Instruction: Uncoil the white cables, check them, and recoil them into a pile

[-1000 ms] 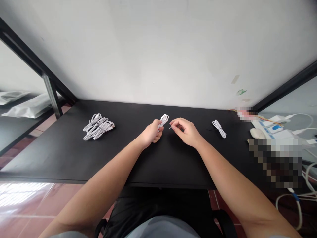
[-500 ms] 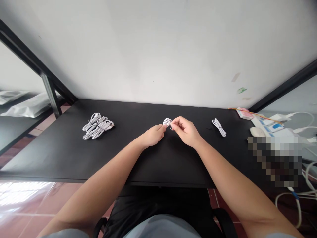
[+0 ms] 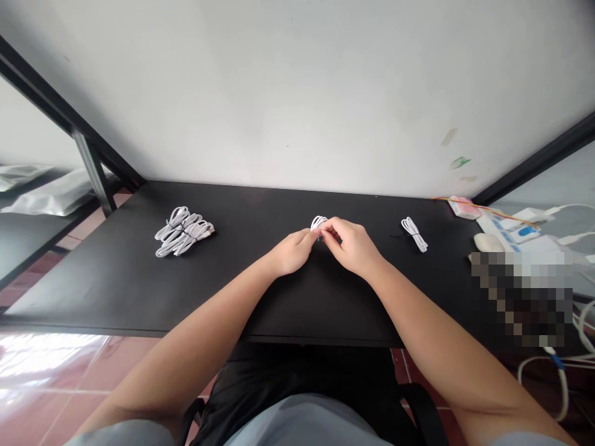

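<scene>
My left hand [image 3: 294,253] grips a coiled white cable [image 3: 318,221] above the middle of the black table. Only the coil's far loops show past the fingers. My right hand [image 3: 352,246] is closed in a pinch against the coil's right side, its fingertips touching those of the left. Whatever lies between its thumb and forefinger is too small to make out. To the right rests another coiled white cable [image 3: 415,235] with a dark tie around it. Several tied white cables [image 3: 183,232] lie overlapping in a pile on the left.
A black table [image 3: 116,279] stands against a pale wall [image 3: 288,93]. At its right end are a power strip [image 3: 504,229] with plugs and cords, a white mouse [image 3: 488,243] and a small pink-and-white box [image 3: 465,208]. A black chair armrest [image 3: 423,409] is below.
My right fingertips have moved slightly left, in against my left thumb and the coil. A thin bent piece seen below the right fingertips earlier is now mostly hidden. The view has shifted slightly.
</scene>
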The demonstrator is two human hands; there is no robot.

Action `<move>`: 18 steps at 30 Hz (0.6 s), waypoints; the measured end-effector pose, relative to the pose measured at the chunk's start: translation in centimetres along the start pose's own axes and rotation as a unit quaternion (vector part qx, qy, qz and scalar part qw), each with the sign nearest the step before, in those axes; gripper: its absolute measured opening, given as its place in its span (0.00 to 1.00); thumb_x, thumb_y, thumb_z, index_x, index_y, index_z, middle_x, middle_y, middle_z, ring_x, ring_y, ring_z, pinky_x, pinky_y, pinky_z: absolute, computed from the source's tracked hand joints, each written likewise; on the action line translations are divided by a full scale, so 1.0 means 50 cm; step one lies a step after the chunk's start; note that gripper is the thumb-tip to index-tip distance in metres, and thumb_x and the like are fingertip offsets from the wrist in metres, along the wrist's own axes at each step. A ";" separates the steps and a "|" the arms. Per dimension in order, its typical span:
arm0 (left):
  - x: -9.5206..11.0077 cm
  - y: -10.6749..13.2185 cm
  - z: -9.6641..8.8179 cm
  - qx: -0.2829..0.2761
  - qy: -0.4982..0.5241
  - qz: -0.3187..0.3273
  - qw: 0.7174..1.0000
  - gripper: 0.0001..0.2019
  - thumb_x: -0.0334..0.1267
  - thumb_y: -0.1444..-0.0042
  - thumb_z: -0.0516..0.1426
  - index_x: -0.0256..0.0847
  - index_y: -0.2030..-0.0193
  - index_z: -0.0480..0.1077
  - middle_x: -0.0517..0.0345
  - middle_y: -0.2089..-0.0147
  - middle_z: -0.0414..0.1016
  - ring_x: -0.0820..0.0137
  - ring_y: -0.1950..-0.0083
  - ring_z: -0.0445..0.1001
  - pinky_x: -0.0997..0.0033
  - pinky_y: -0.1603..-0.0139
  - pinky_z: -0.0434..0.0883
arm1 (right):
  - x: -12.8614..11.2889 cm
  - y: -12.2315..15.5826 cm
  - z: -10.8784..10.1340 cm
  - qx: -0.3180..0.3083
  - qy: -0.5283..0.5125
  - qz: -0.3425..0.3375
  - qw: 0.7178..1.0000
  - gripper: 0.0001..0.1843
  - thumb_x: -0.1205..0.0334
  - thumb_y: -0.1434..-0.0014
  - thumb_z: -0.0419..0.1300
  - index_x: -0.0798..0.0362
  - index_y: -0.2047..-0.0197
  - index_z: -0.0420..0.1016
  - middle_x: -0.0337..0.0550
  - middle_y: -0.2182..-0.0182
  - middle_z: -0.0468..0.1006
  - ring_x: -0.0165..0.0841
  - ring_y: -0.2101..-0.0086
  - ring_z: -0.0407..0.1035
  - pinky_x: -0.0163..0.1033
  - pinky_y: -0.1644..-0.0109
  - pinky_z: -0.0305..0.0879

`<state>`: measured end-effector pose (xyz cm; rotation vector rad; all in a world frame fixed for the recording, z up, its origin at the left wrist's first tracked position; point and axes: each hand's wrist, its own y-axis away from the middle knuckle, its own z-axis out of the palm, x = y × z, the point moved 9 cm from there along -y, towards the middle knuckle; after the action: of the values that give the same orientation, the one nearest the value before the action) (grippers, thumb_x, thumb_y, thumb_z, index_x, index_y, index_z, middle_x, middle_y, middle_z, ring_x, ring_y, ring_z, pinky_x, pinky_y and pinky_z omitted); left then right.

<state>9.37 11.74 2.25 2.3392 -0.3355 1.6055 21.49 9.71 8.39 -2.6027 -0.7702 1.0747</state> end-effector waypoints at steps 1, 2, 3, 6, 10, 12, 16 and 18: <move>0.004 0.000 0.002 -0.008 -0.010 0.012 1.000 0.23 0.56 0.33 0.47 0.41 0.73 0.62 0.57 0.72 0.66 0.70 0.70 0.63 0.70 0.69 0.63 | -0.001 0.000 0.000 0.003 0.000 0.002 1.000 0.06 0.63 0.33 0.54 0.49 0.60 0.73 0.44 0.64 0.79 0.35 0.67 0.72 0.42 0.60 0.67; 0.006 0.000 0.005 -0.017 -0.014 0.021 1.000 0.24 0.57 0.33 0.47 0.41 0.72 0.62 0.57 0.72 0.66 0.70 0.70 0.63 0.70 0.69 0.63 | 0.000 0.001 0.000 0.008 -0.004 0.006 1.000 0.06 0.63 0.34 0.55 0.49 0.61 0.73 0.44 0.64 0.79 0.36 0.67 0.73 0.42 0.60 0.68; 0.007 0.000 0.008 -0.021 -0.012 0.026 0.999 0.24 0.57 0.33 0.46 0.41 0.72 0.62 0.57 0.72 0.66 0.70 0.70 0.63 0.70 0.69 0.63 | 0.001 0.001 0.000 0.016 -0.013 0.012 1.000 0.05 0.64 0.35 0.56 0.49 0.61 0.73 0.43 0.65 0.80 0.35 0.67 0.73 0.42 0.60 0.69; 0.000 -0.004 0.010 -0.011 0.030 0.016 0.999 0.23 0.57 0.34 0.48 0.41 0.73 0.61 0.59 0.74 0.63 0.71 0.72 0.61 0.71 0.72 0.61 | 0.004 0.000 -0.002 0.046 -0.054 0.023 0.997 0.03 0.65 0.38 0.58 0.49 0.63 0.73 0.42 0.67 0.79 0.35 0.68 0.73 0.42 0.61 0.72; -0.002 -0.007 0.020 -0.012 0.112 -0.002 0.994 0.19 0.50 0.33 0.47 0.41 0.73 0.58 0.62 0.77 0.56 0.75 0.77 0.54 0.73 0.76 0.56 | -0.002 0.000 -0.005 0.087 -0.067 0.006 0.994 0.04 0.67 0.41 0.60 0.49 0.63 0.73 0.41 0.66 0.79 0.33 0.69 0.73 0.42 0.61 0.73; 0.003 -0.008 0.026 -0.020 0.151 -0.007 0.988 0.17 0.45 0.33 0.46 0.41 0.73 0.57 0.64 0.78 0.52 0.76 0.78 0.50 0.74 0.78 0.54 | -0.008 0.000 -0.004 0.094 -0.058 -0.002 0.994 0.06 0.69 0.42 0.60 0.49 0.62 0.73 0.41 0.66 0.78 0.33 0.68 0.73 0.41 0.61 0.74; 0.009 -0.005 0.031 -0.011 0.221 -0.033 0.975 0.16 0.39 0.34 0.44 0.41 0.74 0.54 0.66 0.79 0.48 0.78 0.80 0.46 0.76 0.79 0.49 | -0.004 0.002 -0.004 0.110 -0.045 0.014 0.993 0.05 0.69 0.44 0.61 0.49 0.65 0.72 0.40 0.67 0.79 0.33 0.69 0.73 0.41 0.60 0.74; 0.011 -0.003 0.032 -0.006 0.247 -0.046 0.968 0.16 0.39 0.33 0.44 0.41 0.74 0.55 0.67 0.79 0.47 0.79 0.80 0.45 0.77 0.80 0.47 | 0.011 0.003 -0.004 0.117 -0.060 0.042 0.990 0.03 0.67 0.44 0.62 0.50 0.65 0.73 0.40 0.68 0.80 0.33 0.68 0.74 0.41 0.60 0.74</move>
<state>11.00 11.28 2.19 1.8238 -0.1216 2.0477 22.00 9.90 8.14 -2.4097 -0.5247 1.2715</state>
